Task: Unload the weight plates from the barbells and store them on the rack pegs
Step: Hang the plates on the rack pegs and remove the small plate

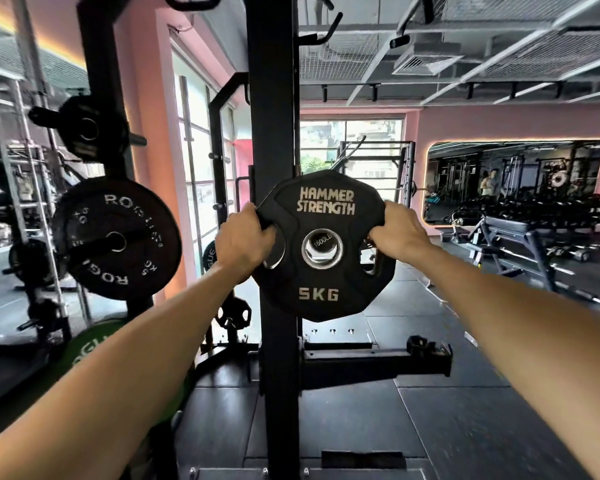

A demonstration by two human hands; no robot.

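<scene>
Plate (321, 278) upright, gripped between left (244, 241) and right hands (397, 231)

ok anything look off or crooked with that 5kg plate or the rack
Nothing stands out. The 5 kg plate sits upright and square, lettering level, with both hands gripping its side openings. The Rogue plate hangs on its rack peg normally.

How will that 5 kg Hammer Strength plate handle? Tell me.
The 5KG plate is probably rigid and dense. The left hand and right hand grip its cut-out handles, so slipping seems unlikely. Its flat-sided rim would likely resist rolling.
</scene>
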